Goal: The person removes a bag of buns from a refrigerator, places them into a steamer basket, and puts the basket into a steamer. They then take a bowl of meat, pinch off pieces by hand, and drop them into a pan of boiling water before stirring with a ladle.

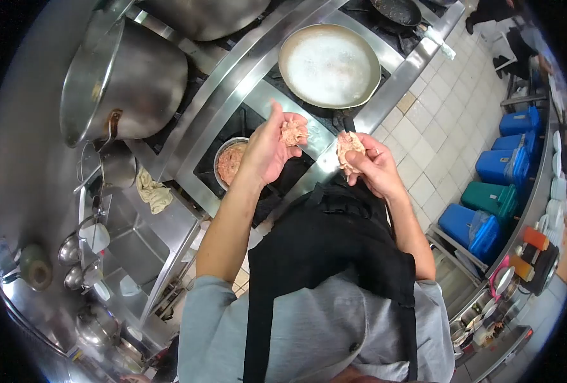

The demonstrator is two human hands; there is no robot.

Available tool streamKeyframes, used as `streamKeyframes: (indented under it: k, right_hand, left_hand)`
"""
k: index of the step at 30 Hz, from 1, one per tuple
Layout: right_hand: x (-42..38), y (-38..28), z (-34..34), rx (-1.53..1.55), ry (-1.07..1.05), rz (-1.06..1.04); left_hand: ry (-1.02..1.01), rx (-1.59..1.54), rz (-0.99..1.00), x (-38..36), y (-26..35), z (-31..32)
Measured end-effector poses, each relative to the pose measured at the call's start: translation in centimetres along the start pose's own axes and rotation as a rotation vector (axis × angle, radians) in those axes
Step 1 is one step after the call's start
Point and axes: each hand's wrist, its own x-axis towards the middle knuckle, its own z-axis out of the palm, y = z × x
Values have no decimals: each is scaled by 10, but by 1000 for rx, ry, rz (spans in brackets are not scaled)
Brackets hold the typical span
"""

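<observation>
A rough lump of pale pink minced meat (292, 133) lies in my left hand (272, 148), against the curled fingers. My right hand (376, 167) grips a second lump of minced meat (348, 152), flatter in shape, with the thumb pressed over it. Both hands are raised in front of the black apron, a short way apart. Below and left of my left hand, a round metal bowl (217, 167) holds more minced meat, partly hidden by the wrist. Beyond the hands, a wide pan (283, 80) with whitish, bubbly contents rests on the stove.
Large steel pots (144, 80) stand on the left, near a sink (133, 249) and a cloth (153, 191). A small dark pan (398, 11) sits on a far burner. Blue bins (465, 226) and a green bin (487, 199) line the right side. Another person's legs show at upper right.
</observation>
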Motion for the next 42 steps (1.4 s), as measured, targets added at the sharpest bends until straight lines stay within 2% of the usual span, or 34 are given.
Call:
streamKeyframes:
  k: [2, 4, 5, 6, 8, 9, 11, 14, 15, 17, 18, 20, 21, 22, 24, 26, 29, 32, 33, 35, 36, 38, 39, 41, 42]
  right_hand:
    - [2, 2, 2, -13, -8, -4]
    - [3, 0, 5, 62, -1, 23]
    - [4, 1, 5, 76, -18, 4]
    - [5, 0, 7, 65, -16, 5]
    - [7, 0, 15, 14, -13, -45]
    - [9, 1, 17, -92, -11, -72]
    - [9, 4, 17, -95, -2, -88]
    - [10, 13, 16, -111, 22, -117]
    - [10, 14, 16, -125, 35, -133]
    - [7, 12, 17, -102, 27, -127]
    - [6, 10, 18, -78, 20, -122]
    - [6, 9, 15, -6, 17, -107]
    - [5, 9, 13, 65, 15, -92]
    - [5, 9, 11, 69, 12, -87]
    - [7, 10, 9, 111, 41, -98]
    - [7, 9, 11, 109, 35, -87]
    - [8, 5, 20, 170, 48, -68]
    - [10, 9, 21, 85, 44, -72]
    - [9, 11, 20, 43, 26, -91]
    - [9, 9, 18, -1, 5, -111]
    - [8, 4, 16, 80, 4, -137]
    - [8, -2, 8, 171, 5, -163]
    - [9, -4, 1, 272, 11, -184]
    - [12, -5, -4, 438, -1, -229]
    - [13, -6, -1, 438, -7, -226]
  left_hand:
    - [8, 41, 66, -4, -10, 3]
    - [-57, 517, 347, -9, -25, 9]
    - [-128, 612, 473, -11, -35, 13]
    - [-108, 641, 575, -14, -42, 23]
    - [65, 1031, 692, -12, -43, 27]
    - [68, 1025, 695, -11, -43, 27]
    - [67, 1117, 824, -7, -44, 25]
    - [77, 1215, 887, -6, -40, 20]
    - [79, 1213, 887, -6, -40, 19]
    - [73, 994, 672, -5, -38, 13]
    - [75, 994, 672, -2, -37, 8]
    - [63, 547, 339, 8, -36, -6]
    - [14, 251, 265, 10, -35, -11]
    - [21, 252, 263, 7, -31, -13]
    - [-75, -66, 135, -2, -22, -11]
    - [-95, -31, 111, -2, -28, -13]
    - [-179, 278, 292, -4, -46, -1]
    - [-3, 740, 498, -4, -51, 7]
    - [-2, 739, 498, -1, -52, 3]
    - [98, 580, 444, 7, -46, -9]
    - [119, 423, 375, 7, -39, -16]
    - [94, 102, 225, 3, -25, -23]
    - [98, 106, 222, 0, -21, -24]
    - [-57, -157, 75, -6, -16, -24]
    - [-52, -159, 79, -7, -15, -25]
